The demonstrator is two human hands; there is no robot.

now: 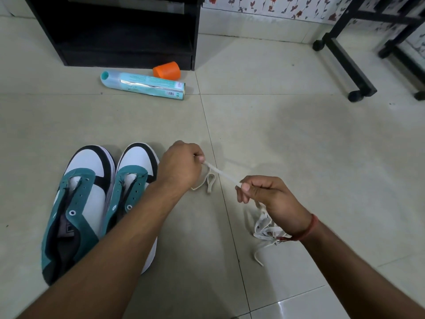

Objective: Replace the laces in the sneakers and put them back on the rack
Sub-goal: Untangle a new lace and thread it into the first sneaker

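The print on the spray can (147, 84) is too small to read.

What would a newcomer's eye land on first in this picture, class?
Probably the white lace pulled taut between the left hand and right hand at centre. Next, the unlaced teal sneakers side by side on the floor at left, then the orange cup beside a fallen spray can.

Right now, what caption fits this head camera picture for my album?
Left hand and right hand pinch a white lace taut beside two unlaced teal sneakers.
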